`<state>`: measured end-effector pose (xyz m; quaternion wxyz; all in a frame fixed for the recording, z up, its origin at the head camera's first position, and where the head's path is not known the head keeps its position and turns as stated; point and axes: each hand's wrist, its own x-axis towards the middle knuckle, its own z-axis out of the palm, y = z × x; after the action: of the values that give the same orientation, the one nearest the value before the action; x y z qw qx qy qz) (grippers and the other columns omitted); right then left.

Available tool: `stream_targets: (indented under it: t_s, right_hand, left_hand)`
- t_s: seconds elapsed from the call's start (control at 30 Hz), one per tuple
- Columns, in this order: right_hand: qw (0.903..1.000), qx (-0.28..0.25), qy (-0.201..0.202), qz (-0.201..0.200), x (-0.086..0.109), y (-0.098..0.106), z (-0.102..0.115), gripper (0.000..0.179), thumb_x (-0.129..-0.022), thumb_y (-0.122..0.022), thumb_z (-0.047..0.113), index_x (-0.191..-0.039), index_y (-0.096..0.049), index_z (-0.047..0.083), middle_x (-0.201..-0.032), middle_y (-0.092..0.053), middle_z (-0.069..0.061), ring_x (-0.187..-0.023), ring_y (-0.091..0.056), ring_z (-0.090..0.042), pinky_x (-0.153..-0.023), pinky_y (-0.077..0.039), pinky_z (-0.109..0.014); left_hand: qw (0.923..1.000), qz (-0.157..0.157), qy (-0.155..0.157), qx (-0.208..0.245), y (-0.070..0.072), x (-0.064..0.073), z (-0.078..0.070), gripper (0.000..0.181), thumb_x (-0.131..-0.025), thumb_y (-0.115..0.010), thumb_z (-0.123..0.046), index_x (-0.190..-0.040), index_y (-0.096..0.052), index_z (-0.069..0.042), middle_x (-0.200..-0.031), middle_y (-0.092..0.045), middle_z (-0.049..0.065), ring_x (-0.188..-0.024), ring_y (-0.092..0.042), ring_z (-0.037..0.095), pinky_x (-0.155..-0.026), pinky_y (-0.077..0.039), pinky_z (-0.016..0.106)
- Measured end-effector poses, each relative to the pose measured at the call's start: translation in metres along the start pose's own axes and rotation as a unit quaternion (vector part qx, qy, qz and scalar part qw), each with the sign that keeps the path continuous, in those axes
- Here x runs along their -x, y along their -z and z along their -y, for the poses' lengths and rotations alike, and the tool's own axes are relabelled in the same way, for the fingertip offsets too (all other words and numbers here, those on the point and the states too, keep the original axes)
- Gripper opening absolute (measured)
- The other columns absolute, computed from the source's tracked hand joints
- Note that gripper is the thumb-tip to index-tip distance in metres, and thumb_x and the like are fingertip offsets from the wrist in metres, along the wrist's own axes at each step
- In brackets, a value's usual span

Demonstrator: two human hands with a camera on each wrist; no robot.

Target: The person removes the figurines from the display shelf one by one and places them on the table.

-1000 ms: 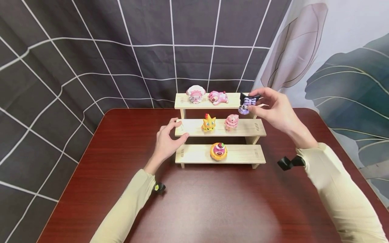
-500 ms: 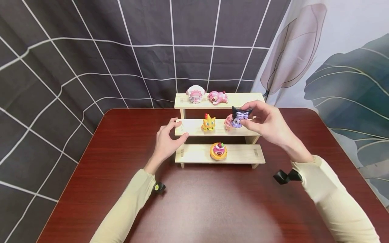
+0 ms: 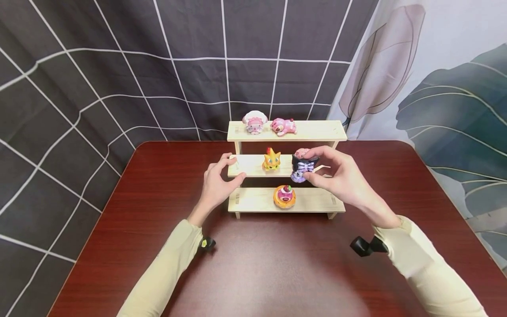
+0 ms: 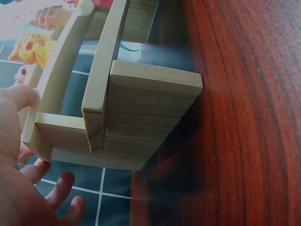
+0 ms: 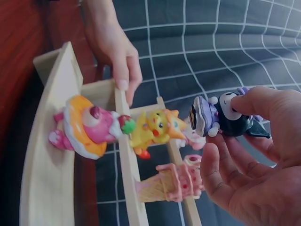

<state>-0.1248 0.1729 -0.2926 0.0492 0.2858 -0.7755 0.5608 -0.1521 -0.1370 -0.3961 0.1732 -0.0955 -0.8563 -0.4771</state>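
A small figurine with a black pointed hood and a purple bow is pinched between the thumb and fingers of my right hand. It is held in front of the middle board, overlapping a pink ice-cream-cone figurine that stands there. In the right wrist view the held figurine's flat base faces the shelf. My left hand grips the left end of the middle board of a three-tier wooden display shelf, thumb at the front edge and fingers behind. A yellow star-topped figurine stands on that board.
On the top board sit a white-hooded pink figurine and a lying pink bear. A doughnut-ringed bear occupies the bottom board. A dark checked curtain hangs behind the red-brown table.
My right hand has carried the black-hooded figurine down and left, from beside the top board to in front of the middle one. The left hand keeps its place on the shelf.
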Motion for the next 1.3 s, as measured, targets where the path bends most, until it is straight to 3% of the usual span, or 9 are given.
stream_targets:
  t_s: [0.23, 0.43, 1.1, 1.3]
  right_hand:
    - [0.9998, -0.002, 0.010, 0.016, 0.010, -0.012, -0.003, 0.039, -0.074, -0.074, -0.021, -0.110, -0.063, -0.008, -0.105, -0.064, -0.015, -0.081, -0.064, -0.015, -0.070, -0.056, -0.027]
    - [0.9989, 0.009, 0.007, 0.045, 0.021, -0.025, -0.005, 0.037, -0.079, -0.076, -0.013, -0.111, -0.064, -0.002, -0.100, -0.065, -0.009, -0.076, -0.064, -0.019, -0.070, -0.054, -0.025]
    - [0.9905, -0.076, -0.031, 0.110, 0.048, -0.072, -0.017, 0.038, -0.078, -0.076, -0.014, -0.111, -0.063, 0.000, -0.101, -0.063, -0.010, -0.078, -0.066, -0.020, -0.068, -0.057, -0.034]
    - [0.9883, -0.080, -0.033, 0.126, 0.054, -0.086, -0.019, 0.038, -0.078, -0.077, -0.013, -0.110, -0.062, 0.000, -0.099, -0.063, -0.009, -0.077, -0.066, -0.019, -0.067, -0.058, -0.035]
  left_hand:
    - [1.0000, 0.004, 0.003, -0.002, 0.000, -0.001, 0.000, 0.049, -0.081, -0.082, -0.029, -0.125, -0.070, -0.011, -0.138, -0.060, -0.001, -0.109, -0.055, 0.035, -0.086, -0.041, 0.049]
    - [0.9999, 0.008, 0.011, 0.002, 0.000, 0.000, 0.000, 0.050, -0.081, -0.082, -0.029, -0.126, -0.070, -0.011, -0.139, -0.059, -0.002, -0.113, -0.054, 0.040, -0.088, -0.041, 0.049]
    - [1.0000, 0.002, 0.006, 0.002, 0.001, 0.000, -0.001, 0.050, -0.081, -0.082, -0.029, -0.125, -0.070, -0.011, -0.139, -0.060, -0.001, -0.112, -0.054, 0.040, -0.089, -0.040, 0.049]
    - [1.0000, 0.004, 0.005, 0.003, 0.001, 0.000, -0.001, 0.050, -0.081, -0.082, -0.028, -0.125, -0.070, -0.010, -0.140, -0.059, 0.000, -0.111, -0.054, 0.040, -0.087, -0.040, 0.049]
